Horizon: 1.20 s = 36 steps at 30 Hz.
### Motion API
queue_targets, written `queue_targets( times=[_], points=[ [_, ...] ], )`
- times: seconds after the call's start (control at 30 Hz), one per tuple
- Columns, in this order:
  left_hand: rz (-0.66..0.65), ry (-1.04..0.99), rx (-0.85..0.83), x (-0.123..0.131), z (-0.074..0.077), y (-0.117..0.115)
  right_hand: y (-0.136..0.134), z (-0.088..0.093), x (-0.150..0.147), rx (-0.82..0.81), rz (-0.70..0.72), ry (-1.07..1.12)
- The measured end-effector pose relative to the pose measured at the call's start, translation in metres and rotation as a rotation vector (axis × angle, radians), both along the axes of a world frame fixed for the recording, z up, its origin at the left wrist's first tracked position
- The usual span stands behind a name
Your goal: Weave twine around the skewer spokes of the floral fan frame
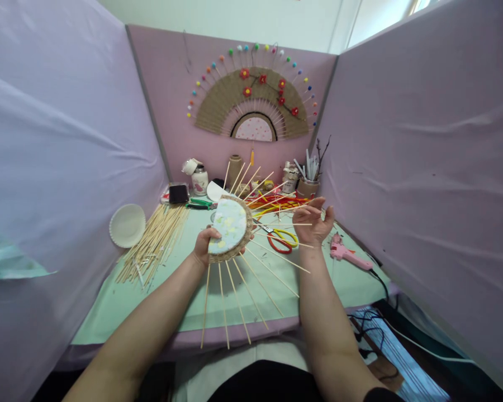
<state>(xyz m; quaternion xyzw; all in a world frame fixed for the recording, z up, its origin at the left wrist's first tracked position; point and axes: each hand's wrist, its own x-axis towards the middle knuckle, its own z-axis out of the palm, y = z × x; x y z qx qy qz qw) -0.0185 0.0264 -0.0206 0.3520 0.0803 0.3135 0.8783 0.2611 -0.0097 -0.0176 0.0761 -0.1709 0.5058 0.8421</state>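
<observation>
My left hand (204,245) is closed on a half-round fan core (229,228), a patterned pale blue and yellow half disc edged with brown twine. Several thin wooden skewers (251,279) radiate from it in all directions, some pointing down past the table edge. My right hand (313,222) is raised to the right of the core among the skewer tips, palm toward me, fingers curled and pinching near one skewer; whether it grips it I cannot tell for sure.
On the green table lie a heap of loose skewers (157,243), a white paper plate (127,224), scissors (281,239) with red and yellow handles, a pink glue gun (347,254), coloured sticks (276,202), jars and a twine spool (235,167). A finished fan (254,103) hangs on the back wall.
</observation>
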Motion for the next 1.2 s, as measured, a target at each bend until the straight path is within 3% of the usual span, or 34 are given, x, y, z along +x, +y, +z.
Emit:
queue_targets(
  times=[0.67,1.2],
  points=[
    [-0.023,-0.007,0.007,0.0021,0.0023,-0.0017,-0.0020,-0.0002,-0.0003,0.100,0.032,-0.016],
    [-0.053,0.009,-0.007,0.0038,0.0032,-0.0030,-0.0027,0.0004,0.0006,0.010,0.001,-0.031]
  ],
)
